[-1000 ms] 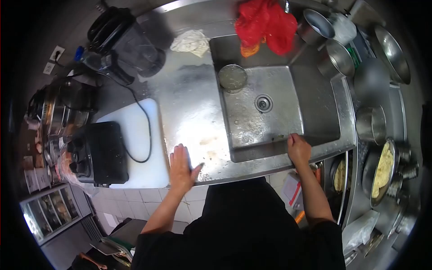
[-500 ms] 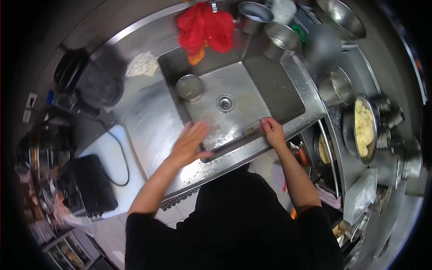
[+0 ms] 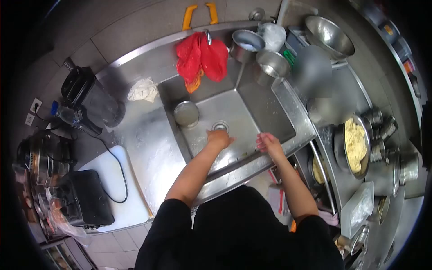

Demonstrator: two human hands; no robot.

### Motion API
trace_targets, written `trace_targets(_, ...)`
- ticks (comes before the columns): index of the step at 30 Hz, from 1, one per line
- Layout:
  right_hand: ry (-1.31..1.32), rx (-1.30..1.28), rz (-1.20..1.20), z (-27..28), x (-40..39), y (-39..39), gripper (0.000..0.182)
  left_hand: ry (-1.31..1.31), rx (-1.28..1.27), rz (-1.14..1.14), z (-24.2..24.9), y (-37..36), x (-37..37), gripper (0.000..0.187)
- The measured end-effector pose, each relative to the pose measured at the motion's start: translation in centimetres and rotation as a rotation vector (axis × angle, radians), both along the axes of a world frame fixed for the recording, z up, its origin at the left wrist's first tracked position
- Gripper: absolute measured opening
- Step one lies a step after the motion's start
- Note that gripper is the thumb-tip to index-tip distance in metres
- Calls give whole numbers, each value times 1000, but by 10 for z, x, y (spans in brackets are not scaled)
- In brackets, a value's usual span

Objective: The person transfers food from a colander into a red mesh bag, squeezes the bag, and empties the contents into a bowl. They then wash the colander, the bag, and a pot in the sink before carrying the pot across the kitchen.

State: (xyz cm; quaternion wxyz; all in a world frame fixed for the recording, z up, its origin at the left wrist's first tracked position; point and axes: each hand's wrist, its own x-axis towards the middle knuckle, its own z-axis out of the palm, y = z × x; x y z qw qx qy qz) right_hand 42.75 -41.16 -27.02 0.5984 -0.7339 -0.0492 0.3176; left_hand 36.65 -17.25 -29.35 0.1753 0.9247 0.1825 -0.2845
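Observation:
My left hand (image 3: 219, 138) reaches down into the steel sink (image 3: 252, 101), right by the drain (image 3: 220, 126). Its back faces up and the fingers are mostly hidden beneath it. Just inside the sink's front wall, my right hand (image 3: 269, 145) is held with curled fingers; whatever lies in them is too small or hidden to make out. A small round steel container (image 3: 186, 114) stands at the sink's left side. Small bits of food scrap (image 3: 244, 154) lie along the front of the basin. A red cloth (image 3: 202, 56) hangs over the tap at the back.
Left of the sink are a white rag (image 3: 143, 90), a blender jug (image 3: 101, 101), and a white cutting board (image 3: 130, 193) with a black motor base (image 3: 87, 198). Steel pots (image 3: 272, 65) stand back right. A bowl of yellow food (image 3: 355, 146) sits on the right counter.
My left hand has moved from the sink's front left corner to the drain, turning from spread fingers to pointing down. My right hand stays near the front wall. The view has tilted up.

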Motion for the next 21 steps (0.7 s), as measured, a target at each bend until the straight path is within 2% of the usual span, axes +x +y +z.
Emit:
trace_targets(1,-53,-64,62,9,7,1,35,-12,8,12,-10,16,15,73)
trace_targets(3,-17,-34,94,6,20,-2,37,20,-413,343,-58,68,21,79)
trace_targets(4,-161,-117,167,4,31,-4,36,22,-407,352,-70,77,9,79)
trace_targets(5,-324,-194,240,6,54,-2,35,-124,-185,253,-77,81,0,82)
trace_targets(6,-662,-268,362,10,68,-1,32,-260,48,144,-75,87,9,84)
trace_targets(7,-647,-258,364,9,81,2,32,-243,56,145,-78,90,25,84)
trace_targets(9,-422,-194,395,2,108,16,30,-308,-309,323,-82,106,70,89)
trace_targets(11,-373,-155,411,-22,136,31,29,-548,-494,680,-77,120,125,103)
trace_targets(12,-413,-211,471,-16,141,41,28,-638,-571,826,-68,121,154,111)
trace_targets(13,-453,-269,532,-13,146,50,28,-682,-697,866,-28,114,172,117)
trace_targets(14,-460,-166,503,-28,147,53,28,-726,-824,905,8,109,189,124)
trace_targets(16,-400,-138,540,-20,147,58,28,-936,-797,1094,-31,128,242,126)
trace_targets(17,-350,-108,568,-19,145,56,28,-950,-815,1198,-36,132,256,118)
trace_targets(19,-333,-102,572,-26,154,54,32,-1046,-887,1375,-1,113,262,90)
trace_targets(20,-339,-95,576,-28,162,56,36,-1043,-877,1378,-6,114,264,90)
trace_targets(21,-333,-88,577,-26,172,62,36,-1098,-1077,1363,-12,117,264,74)
